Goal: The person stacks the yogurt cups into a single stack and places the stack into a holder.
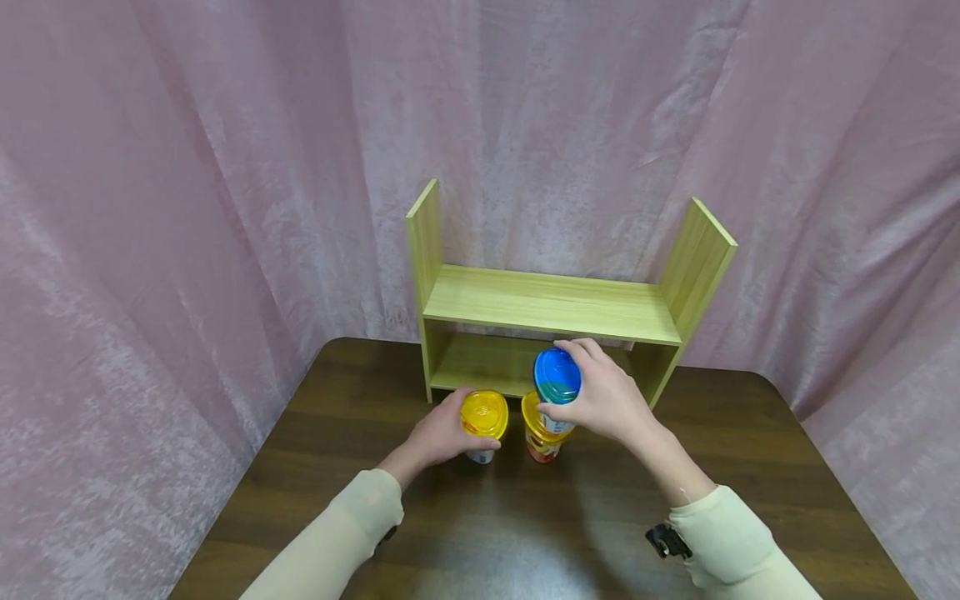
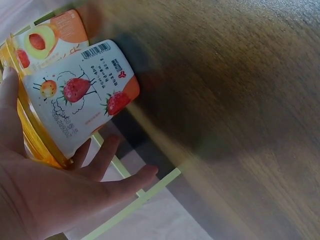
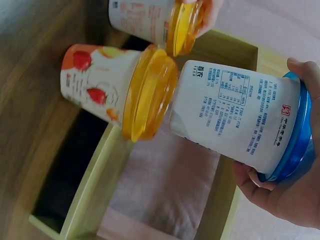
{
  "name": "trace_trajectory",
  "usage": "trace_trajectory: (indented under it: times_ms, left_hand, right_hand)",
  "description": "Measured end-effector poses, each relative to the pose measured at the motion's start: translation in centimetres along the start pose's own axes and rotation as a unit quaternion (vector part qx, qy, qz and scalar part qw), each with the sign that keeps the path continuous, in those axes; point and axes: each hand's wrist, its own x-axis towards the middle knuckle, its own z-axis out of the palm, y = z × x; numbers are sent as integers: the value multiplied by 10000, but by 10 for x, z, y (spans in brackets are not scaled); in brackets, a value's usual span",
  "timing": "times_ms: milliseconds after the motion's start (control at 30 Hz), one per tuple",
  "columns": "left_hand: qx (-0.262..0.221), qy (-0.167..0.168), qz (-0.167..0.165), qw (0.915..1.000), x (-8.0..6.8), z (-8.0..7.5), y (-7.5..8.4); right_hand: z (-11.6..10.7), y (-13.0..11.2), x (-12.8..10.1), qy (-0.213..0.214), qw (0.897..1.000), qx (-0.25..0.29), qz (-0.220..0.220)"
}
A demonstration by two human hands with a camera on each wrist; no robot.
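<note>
Fingers of the right hand (image 1: 609, 398) curl round a blue-lidded plastic tub (image 1: 557, 377); left hand (image 1: 438, 432) fingers grip a yellow-lidded tub (image 1: 483, 417)

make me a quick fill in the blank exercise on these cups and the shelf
1. The right hand holds a cup with a ____ lid.
2. The left hand holds a cup whose lid is ____.
3. The blue-lidded cup sits on top of a second cup with a ____ lid.
4. Behind the cups stands a wooden ____ on the brown table.

Missing words: blue; yellow; yellow; shelf
</note>
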Motion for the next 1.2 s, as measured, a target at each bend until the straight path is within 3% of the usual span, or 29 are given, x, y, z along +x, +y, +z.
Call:
trace_trajectory:
  times_ms: [533,1200]
  left_hand:
    - [-192,-87,151,9997,1,-1,0]
    - [-220,-109,130,9996,2,0,-2]
  right_hand:
    - [24,-19,27,-384,9967,184,-698]
    - [36,-34,40,-723,9935,260,-834]
